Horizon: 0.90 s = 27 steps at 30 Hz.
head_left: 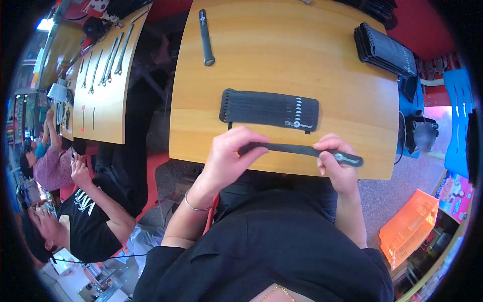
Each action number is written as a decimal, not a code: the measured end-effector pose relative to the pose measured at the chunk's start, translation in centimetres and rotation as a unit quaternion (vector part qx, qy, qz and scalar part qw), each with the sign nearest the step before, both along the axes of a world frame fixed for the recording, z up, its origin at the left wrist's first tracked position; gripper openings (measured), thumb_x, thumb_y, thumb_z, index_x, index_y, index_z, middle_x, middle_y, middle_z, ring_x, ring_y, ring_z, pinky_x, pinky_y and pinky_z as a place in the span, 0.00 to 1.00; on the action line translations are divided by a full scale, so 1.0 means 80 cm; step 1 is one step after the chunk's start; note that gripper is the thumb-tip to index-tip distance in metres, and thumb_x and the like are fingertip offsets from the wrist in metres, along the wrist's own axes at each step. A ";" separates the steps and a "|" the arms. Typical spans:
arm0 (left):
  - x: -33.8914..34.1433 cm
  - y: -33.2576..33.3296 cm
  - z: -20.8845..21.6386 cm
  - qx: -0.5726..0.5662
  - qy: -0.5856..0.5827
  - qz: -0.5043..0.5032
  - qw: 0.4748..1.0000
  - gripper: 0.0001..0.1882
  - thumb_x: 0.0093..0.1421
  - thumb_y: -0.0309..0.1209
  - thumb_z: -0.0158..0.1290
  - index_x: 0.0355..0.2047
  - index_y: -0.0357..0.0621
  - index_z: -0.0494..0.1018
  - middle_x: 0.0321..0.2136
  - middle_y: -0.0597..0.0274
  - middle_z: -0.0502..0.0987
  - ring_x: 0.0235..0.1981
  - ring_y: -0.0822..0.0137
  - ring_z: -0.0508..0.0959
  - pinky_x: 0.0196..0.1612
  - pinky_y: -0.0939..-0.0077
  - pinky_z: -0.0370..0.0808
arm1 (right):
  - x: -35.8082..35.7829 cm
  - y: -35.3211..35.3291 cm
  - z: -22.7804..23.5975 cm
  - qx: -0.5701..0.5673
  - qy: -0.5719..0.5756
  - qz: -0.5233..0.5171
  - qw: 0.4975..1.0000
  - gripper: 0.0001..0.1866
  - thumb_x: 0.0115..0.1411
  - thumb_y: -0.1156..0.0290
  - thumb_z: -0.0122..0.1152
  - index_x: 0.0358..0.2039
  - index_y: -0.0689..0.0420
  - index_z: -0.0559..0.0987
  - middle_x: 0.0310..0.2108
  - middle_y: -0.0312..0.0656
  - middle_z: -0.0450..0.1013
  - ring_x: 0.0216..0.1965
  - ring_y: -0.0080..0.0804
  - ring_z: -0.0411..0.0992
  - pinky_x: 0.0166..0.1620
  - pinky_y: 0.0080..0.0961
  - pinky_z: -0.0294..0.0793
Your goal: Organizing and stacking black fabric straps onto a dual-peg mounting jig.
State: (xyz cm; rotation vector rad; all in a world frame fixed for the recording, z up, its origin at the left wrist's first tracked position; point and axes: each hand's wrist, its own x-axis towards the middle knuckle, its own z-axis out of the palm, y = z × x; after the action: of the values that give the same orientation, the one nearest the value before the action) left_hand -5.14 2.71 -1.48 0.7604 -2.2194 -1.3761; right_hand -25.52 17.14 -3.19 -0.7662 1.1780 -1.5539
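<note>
A dark strap point(292, 148) with a rounded, white-printed end is stretched level between my two hands, just above the near edge of the table. My left hand point(232, 153) pinches its left end between thumb and fingers. Near the printed end, my right hand point(338, 163) grips the strap with the thumb below and the fingers above. Beyond my hands lies a neat overlapping row of similar black straps point(266, 108), its printed ends to the right. One more single strap point(205, 40) rests at the far left of the table.
The wooden table point(282, 55) carries a thick pile of black straps point(385, 50) at its far right. To the left, a second table point(108, 110) holds several straps laid apart, with a seated co-worker point(90, 216) beside it. An orange crate point(408, 227) stands at lower right.
</note>
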 end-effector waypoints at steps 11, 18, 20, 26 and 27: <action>0.046 -0.016 -0.039 0.170 0.059 0.161 0.970 0.09 0.56 0.17 0.54 0.38 0.37 0.77 0.29 0.65 0.74 0.29 0.77 0.77 0.29 0.87 0.73 | -0.009 -0.006 -0.027 0.058 0.094 -0.026 0.994 0.11 0.58 0.82 0.55 0.42 0.65 0.78 0.38 0.39 0.68 0.31 0.21 0.72 0.35 0.15 0.75; 0.055 -0.025 -0.053 0.207 0.105 0.224 0.947 0.08 0.57 0.18 0.54 0.38 0.35 0.74 0.29 0.63 0.78 0.29 0.76 0.78 0.30 0.85 0.74 | -0.012 -0.005 -0.040 0.072 0.115 -0.052 0.989 0.10 0.57 0.84 0.56 0.40 0.62 0.79 0.36 0.38 0.69 0.33 0.21 0.73 0.37 0.15 0.75; 0.057 -0.028 -0.057 0.218 0.113 0.240 0.939 0.08 0.57 0.18 0.54 0.38 0.34 0.74 0.29 0.61 0.79 0.30 0.74 0.79 0.32 0.85 0.75 | -0.009 -0.011 -0.034 0.066 0.137 -0.059 0.987 0.10 0.57 0.84 0.56 0.39 0.62 0.79 0.36 0.38 0.69 0.32 0.20 0.73 0.36 0.14 0.74; 0.053 -0.035 -0.057 0.174 0.053 0.267 0.946 0.06 0.58 0.18 0.53 0.36 0.32 0.74 0.28 0.61 0.79 0.31 0.75 0.79 0.35 0.85 0.75 | -0.009 -0.014 -0.036 0.086 0.197 -0.089 0.973 0.07 0.57 0.83 0.59 0.37 0.62 0.77 0.31 0.33 0.70 0.29 0.15 0.68 0.33 0.11 0.68; 0.051 -0.036 -0.057 0.174 0.052 0.267 0.946 0.06 0.58 0.18 0.53 0.36 0.32 0.74 0.28 0.61 0.79 0.31 0.75 0.79 0.35 0.85 0.75 | -0.008 -0.014 -0.038 0.097 0.188 -0.107 0.972 0.07 0.56 0.82 0.60 0.36 0.61 0.77 0.30 0.31 0.70 0.28 0.13 0.67 0.32 0.10 0.66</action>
State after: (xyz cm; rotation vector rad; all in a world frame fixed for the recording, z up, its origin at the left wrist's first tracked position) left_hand -1.05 -0.15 -6.01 1.2651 -1.5342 -1.4842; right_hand -26.17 16.05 -6.20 -0.8465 1.7126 -1.4761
